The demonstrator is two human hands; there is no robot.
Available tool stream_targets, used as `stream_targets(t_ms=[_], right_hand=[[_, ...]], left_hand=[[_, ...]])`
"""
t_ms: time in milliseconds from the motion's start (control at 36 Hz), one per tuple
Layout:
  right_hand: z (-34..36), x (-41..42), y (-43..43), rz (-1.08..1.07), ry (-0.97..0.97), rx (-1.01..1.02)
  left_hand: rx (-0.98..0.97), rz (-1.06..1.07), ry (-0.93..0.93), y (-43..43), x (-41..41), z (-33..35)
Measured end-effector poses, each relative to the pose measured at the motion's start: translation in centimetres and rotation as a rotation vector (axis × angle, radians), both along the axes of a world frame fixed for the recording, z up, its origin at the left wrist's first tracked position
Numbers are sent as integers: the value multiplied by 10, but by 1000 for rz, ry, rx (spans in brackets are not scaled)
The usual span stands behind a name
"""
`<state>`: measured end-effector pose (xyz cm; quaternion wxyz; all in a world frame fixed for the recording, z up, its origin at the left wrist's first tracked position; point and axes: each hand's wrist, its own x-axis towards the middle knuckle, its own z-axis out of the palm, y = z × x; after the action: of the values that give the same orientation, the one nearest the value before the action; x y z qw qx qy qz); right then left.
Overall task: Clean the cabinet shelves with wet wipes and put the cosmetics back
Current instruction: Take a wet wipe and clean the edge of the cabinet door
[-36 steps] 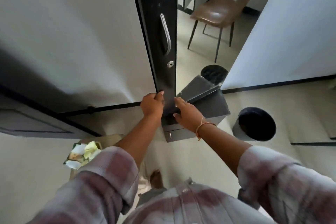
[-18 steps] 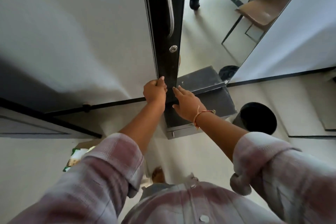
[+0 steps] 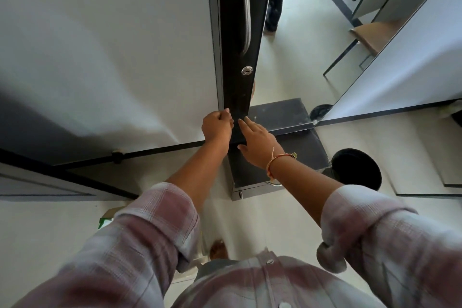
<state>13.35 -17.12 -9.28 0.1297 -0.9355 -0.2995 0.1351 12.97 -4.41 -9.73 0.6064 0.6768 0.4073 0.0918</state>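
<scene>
Black cabinet door (image 3: 237, 32) stands narrow and upright straight ahead of me, with a long curved silver metal handle (image 3: 247, 21) on its face and a small round silver lock (image 3: 246, 70) just below that handle. My left hand (image 3: 217, 127) is at the door's left edge near its bottom, fingers curled tight round that edge. My right hand (image 3: 257, 144) is just to the right of it, fingers straight and slightly spread, the fingertips (image 3: 243, 121) touching the door's lower face; a thin orange thread bracelet (image 3: 275, 161) sits on that wrist. Both forearms are bare, with pink-and-white plaid sleeves (image 3: 160, 222) rolled up above them.

Right of the door's foot, a low dark grey metal drawer box (image 3: 307, 155) sits on the pale floor, partly behind my right wrist, and a round black bin (image 3: 356, 169) stands just beyond the box. Left of the door, a wide pale grey panel (image 3: 100, 45) fills the view. Right of the door, a mirror-like surface (image 3: 300, 57) shows pale floor and a brown chair seat. Below the door and to its left, beside my left sleeve, a green-and-white corner (image 3: 103, 221) of something peeks out; I cannot tell what it is.
</scene>
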Motion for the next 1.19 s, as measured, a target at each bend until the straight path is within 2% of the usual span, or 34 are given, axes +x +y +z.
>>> stream_targets(t_ms=[333, 639, 750, 861, 1194], right_hand=[[5, 4, 9, 1, 8, -1], [-12, -23, 24, 37, 78, -54], [-24, -45, 43, 144, 129, -118], [-41, -75, 71, 285, 156, -180], [-78, -193, 167, 856, 211, -323]], left_hand=[[15, -86, -28, 4, -6, -4], [441, -423, 82, 14, -73, -17], [487, -493, 200, 31, -118, -50], [433, -435, 314, 46, -171, -79], [334, -61, 708, 109, -341, -147]])
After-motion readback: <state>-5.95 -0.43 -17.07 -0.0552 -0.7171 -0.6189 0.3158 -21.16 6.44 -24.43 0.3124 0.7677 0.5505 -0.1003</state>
